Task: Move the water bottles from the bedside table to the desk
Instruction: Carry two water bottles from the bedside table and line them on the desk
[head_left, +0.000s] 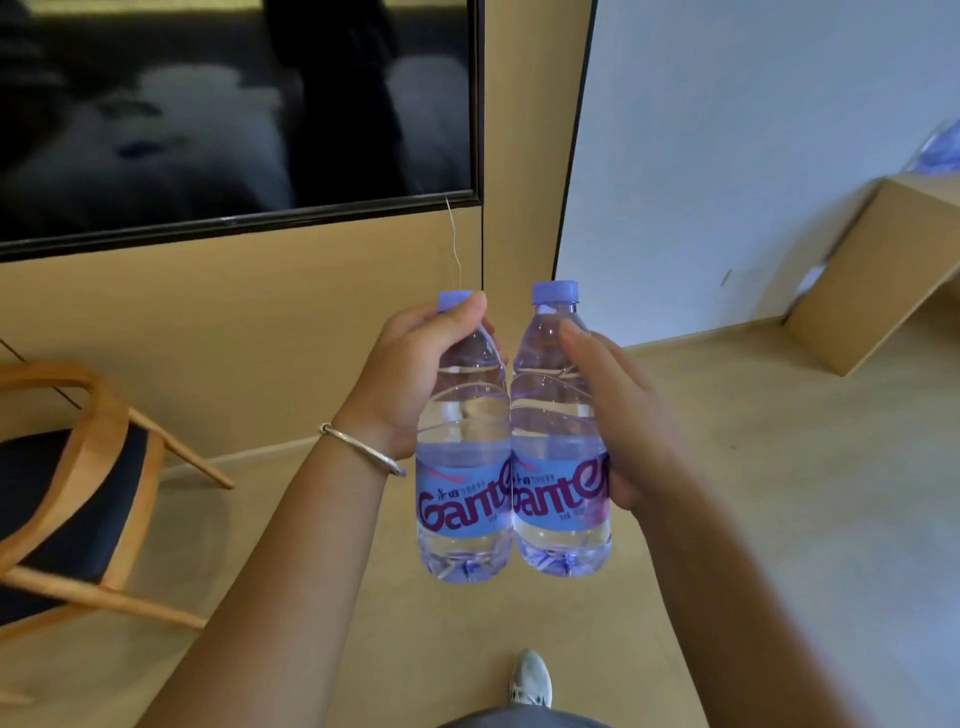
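Two clear water bottles with blue caps and blue labels hang side by side in mid-air over the floor, touching each other. My left hand (410, 374) grips the left bottle (462, 499) round its neck and shoulder, thumb up by the cap. My right hand (618, 410) holds the right bottle (561, 483) from its right side, fingers curled behind it and thumb along the upper body. A silver bangle sits on my left wrist. The bedside table is out of view.
A wooden chair (78, 499) with a dark seat stands at the left. A dark wall-mounted screen (234, 114) hangs above a wood panel. A wooden desk side (872, 280) shows at the right by the white wall. My shoe (530, 680) is on the floor below.
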